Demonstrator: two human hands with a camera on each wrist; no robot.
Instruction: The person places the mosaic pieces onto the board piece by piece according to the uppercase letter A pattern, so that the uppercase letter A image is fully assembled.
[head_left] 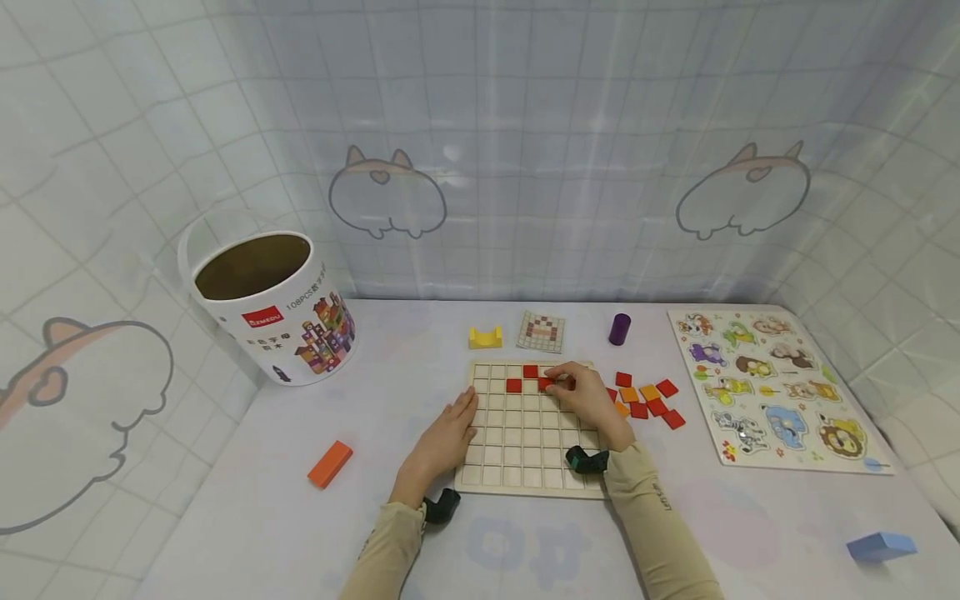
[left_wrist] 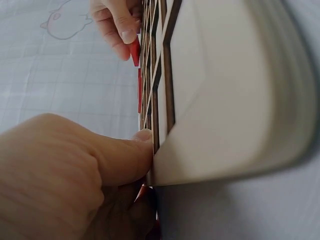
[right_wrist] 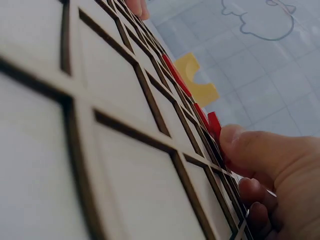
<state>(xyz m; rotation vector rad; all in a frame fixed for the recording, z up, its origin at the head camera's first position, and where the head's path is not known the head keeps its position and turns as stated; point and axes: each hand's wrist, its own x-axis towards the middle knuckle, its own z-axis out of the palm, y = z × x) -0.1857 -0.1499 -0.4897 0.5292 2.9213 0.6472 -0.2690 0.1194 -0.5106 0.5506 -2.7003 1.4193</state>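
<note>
Pinching right hand [head_left: 588, 400]: red tile [head_left: 545, 385] (probably light, stiff; grasp by edges).
Left hand [head_left: 444, 433]: fingers extended, touching board [head_left: 513, 455] alongside.

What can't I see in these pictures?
Head view: the bottom inside the bucket, hidden by its front wall.
Head view: some squares of the board, covered by the right hand.
Head view: details on the card, too small.
Left wrist view: wrist of the left hand, cut off by the edge.
Left wrist view: the board's near edge, blurred.
</note>
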